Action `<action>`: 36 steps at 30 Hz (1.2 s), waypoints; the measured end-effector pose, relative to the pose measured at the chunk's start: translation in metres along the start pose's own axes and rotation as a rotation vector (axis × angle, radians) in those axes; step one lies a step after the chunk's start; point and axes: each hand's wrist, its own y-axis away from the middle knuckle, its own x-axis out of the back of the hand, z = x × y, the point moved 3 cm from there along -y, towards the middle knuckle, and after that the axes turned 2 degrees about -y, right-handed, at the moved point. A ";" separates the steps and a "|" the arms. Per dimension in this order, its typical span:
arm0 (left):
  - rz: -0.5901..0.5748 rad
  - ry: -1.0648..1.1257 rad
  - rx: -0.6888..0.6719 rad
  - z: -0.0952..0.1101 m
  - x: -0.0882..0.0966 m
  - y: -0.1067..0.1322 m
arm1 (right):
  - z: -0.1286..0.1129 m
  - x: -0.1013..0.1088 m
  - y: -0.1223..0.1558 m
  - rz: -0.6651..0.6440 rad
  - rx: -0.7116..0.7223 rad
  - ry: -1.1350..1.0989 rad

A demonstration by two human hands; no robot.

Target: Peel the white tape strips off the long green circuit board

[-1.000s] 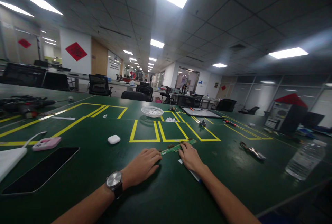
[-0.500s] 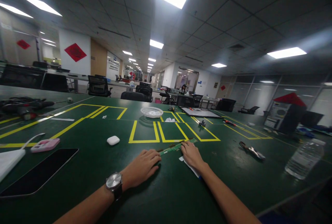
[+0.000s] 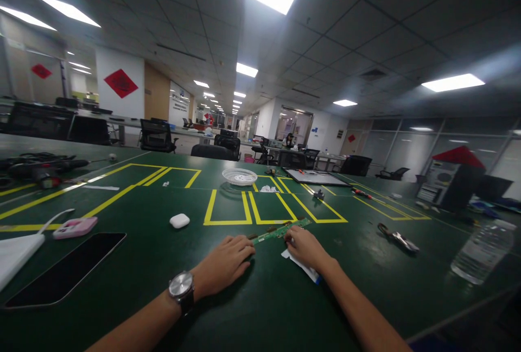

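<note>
A long, narrow green circuit board (image 3: 266,236) lies at a slant on the dark green table in front of me. My left hand (image 3: 226,262), with a watch (image 3: 181,285) on its wrist, rests over the board's left end, its fingers bent around that end. My right hand (image 3: 303,244) is at the right part of the board, fingers curled in and tips close to its lower edge. Whatever those fingertips pinch is too small to make out. A white packet with a blue end (image 3: 302,266) lies beneath and beside my right hand, partly covered by it.
A white basket (image 3: 239,177) stands beyond the board among yellow tape outlines. To the left are a white earbud case (image 3: 179,220), a phone (image 3: 69,270) and a pink gadget (image 3: 75,227). Pliers (image 3: 398,238) and a water bottle (image 3: 483,251) are on the right.
My right hand's fingers have curled in and drawn slightly back from the top of the board, so more of its right end shows. My left hand stays at the left end.
</note>
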 end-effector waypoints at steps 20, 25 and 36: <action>0.019 -0.021 -0.020 0.000 -0.002 -0.001 | -0.011 0.000 -0.008 0.208 0.025 -0.227; 0.023 -0.024 0.007 -0.002 -0.001 -0.001 | 0.013 -0.015 -0.011 0.072 -0.195 -0.021; 0.087 -0.023 0.128 -0.008 0.010 -0.006 | -0.047 -0.011 -0.005 -0.149 0.265 -0.220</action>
